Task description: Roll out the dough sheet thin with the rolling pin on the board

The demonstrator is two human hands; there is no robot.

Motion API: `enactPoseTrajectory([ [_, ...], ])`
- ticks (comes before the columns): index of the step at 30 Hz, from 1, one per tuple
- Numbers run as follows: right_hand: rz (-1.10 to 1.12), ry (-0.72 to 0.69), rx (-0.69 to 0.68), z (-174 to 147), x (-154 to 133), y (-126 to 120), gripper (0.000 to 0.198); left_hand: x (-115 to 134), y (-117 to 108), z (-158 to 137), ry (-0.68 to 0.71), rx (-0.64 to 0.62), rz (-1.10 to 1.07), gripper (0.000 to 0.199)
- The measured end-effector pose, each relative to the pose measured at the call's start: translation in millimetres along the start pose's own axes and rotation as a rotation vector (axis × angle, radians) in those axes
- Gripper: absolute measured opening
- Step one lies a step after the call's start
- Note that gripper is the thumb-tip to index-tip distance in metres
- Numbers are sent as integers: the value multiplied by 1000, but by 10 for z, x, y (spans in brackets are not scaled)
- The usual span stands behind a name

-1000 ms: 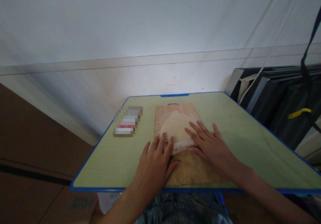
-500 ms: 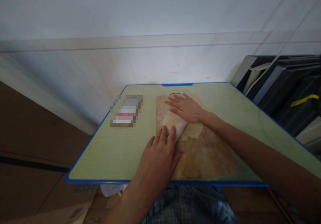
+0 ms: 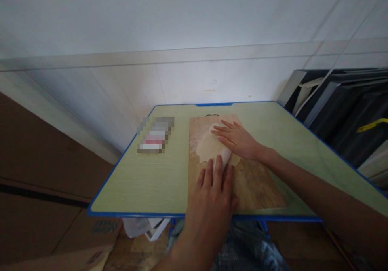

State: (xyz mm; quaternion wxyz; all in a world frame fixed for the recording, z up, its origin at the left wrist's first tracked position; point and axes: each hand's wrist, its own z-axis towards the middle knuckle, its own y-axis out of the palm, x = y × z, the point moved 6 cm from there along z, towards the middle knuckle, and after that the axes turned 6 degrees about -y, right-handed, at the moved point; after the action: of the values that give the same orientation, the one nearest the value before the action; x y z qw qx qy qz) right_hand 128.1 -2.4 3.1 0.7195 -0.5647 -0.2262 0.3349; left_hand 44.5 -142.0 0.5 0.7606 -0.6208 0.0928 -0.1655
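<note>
Item: my left hand (image 3: 212,194), open, fingers extended over the near end of a pale roll (image 3: 226,157) (pin or folded dough, I cannot tell). Item: my right hand (image 3: 239,141), open, flat. Item: dough sheet (image 3: 209,147), on wooden board (image 3: 254,188).

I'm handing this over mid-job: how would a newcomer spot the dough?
Find the blue-edged pale green table, then the wooden board on it. On the board's far half, partly covered by the right hand, lies the dough: a flat, uneven-edged cream sheet, paler than the wood around it.
</note>
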Motion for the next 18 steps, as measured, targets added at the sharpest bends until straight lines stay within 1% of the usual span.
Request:
enactPoseTrajectory([
  [1,-10,5,1,6,-2,-1,47,0,-1,-1,-8,4,-5,58],
  [3,-21,12,-7,121,-39,9,45,-63,-7,3,-34,-2,-29,62],
  [5,-14,-5,-13,338,-122,25,43,-196,-23,8,-72,-17,-86,65],
  [7,11,-56,-14,601,-243,42,42,-348,-45,8,-108,-31,-170,67],
  [9,73,-63,-40,845,-336,78,48,-463,-69,3,-134,-41,-246,64],
  [12,139,-42,-45,1073,-414,109,54,-504,-88,-3,-158,-64,-309,61],
  [15,128,-29,-19,1053,-406,101,52,-417,-80,5,-176,-67,-312,64],
  [18,59,-15,-19,813,-309,83,41,-247,-40,13,-137,-33,-223,65],
])
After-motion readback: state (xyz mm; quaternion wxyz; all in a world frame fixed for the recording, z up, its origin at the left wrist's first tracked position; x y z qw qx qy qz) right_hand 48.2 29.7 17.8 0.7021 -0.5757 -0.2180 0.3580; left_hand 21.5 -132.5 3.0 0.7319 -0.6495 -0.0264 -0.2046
